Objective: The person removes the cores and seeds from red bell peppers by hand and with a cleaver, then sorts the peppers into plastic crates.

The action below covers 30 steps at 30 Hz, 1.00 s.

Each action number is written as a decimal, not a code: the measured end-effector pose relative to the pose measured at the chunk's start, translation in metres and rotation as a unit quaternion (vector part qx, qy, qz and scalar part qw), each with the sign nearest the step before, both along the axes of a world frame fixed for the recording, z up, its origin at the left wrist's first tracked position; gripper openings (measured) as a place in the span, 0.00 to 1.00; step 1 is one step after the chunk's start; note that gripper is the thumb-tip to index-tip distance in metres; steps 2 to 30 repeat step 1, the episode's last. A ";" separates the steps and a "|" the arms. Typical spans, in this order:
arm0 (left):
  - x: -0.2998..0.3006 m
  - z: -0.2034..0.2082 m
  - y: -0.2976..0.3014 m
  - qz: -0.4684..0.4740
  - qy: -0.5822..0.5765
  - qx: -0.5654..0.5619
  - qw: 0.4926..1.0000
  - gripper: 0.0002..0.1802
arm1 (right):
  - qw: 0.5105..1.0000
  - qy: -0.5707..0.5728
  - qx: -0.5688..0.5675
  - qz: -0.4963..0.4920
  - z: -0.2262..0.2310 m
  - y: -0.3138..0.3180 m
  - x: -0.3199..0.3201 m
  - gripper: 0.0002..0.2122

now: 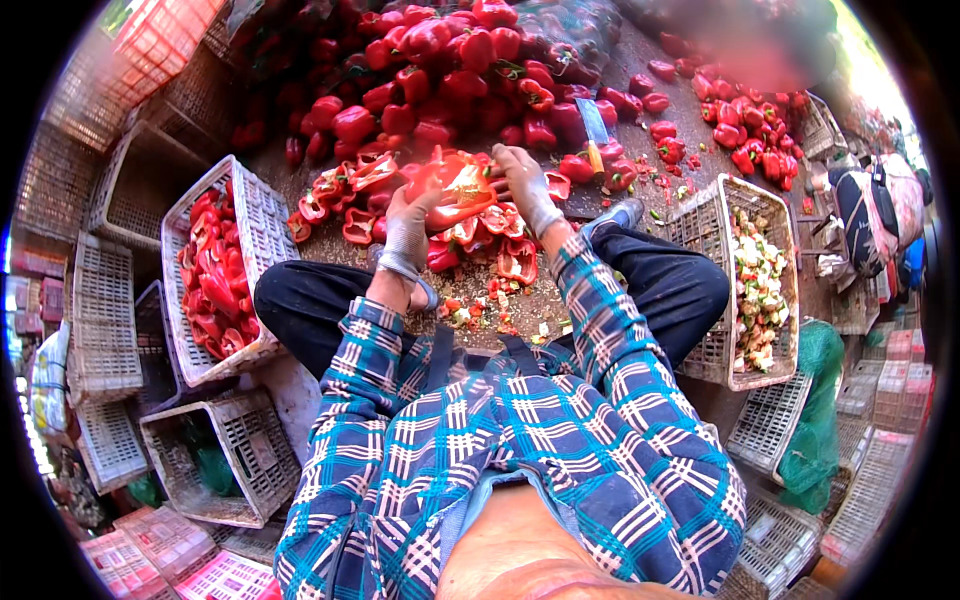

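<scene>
Between my hands is a split red bell pepper [466,187], its pale core and seeds facing up. My left hand [408,232], in a pale glove, grips its left side with the fingers. At its right edge my right hand [527,187], also in a pale glove, has its fingers bent against the pepper; their tips are partly hidden. Below and around my hands lie cut pepper halves [515,258] on a floor strewn with seeds. Just beyond them rises a big heap of whole red peppers [430,80].
At my left stands a white crate [262,225] holding cut red peppers. A second crate [790,290] at my right holds pale cores. A blue-grey blade-like strip with a yellow end [592,122] sits by the heap. Stacked crates [105,320] line the left; green netting [815,400] hangs at right.
</scene>
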State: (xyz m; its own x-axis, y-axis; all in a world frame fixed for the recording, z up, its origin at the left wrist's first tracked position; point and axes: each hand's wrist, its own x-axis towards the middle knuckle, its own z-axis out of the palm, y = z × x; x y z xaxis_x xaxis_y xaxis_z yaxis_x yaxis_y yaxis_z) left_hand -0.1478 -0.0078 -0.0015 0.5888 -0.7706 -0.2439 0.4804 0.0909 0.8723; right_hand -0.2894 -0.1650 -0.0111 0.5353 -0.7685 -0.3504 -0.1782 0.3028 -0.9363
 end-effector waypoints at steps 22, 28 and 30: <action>-0.016 0.002 -0.018 -0.025 0.004 -0.007 1.000 0.27 | 0.984 -0.006 -0.163 -0.076 -0.013 -0.006 -0.023 0.30; -0.016 0.002 -0.018 -0.025 0.004 -0.007 1.000 0.27 | 0.984 -0.006 -0.163 -0.076 -0.013 -0.006 -0.023 0.30; -0.016 0.002 -0.018 -0.025 0.004 -0.007 1.000 0.27 | 0.984 -0.006 -0.163 -0.076 -0.013 -0.006 -0.023 0.30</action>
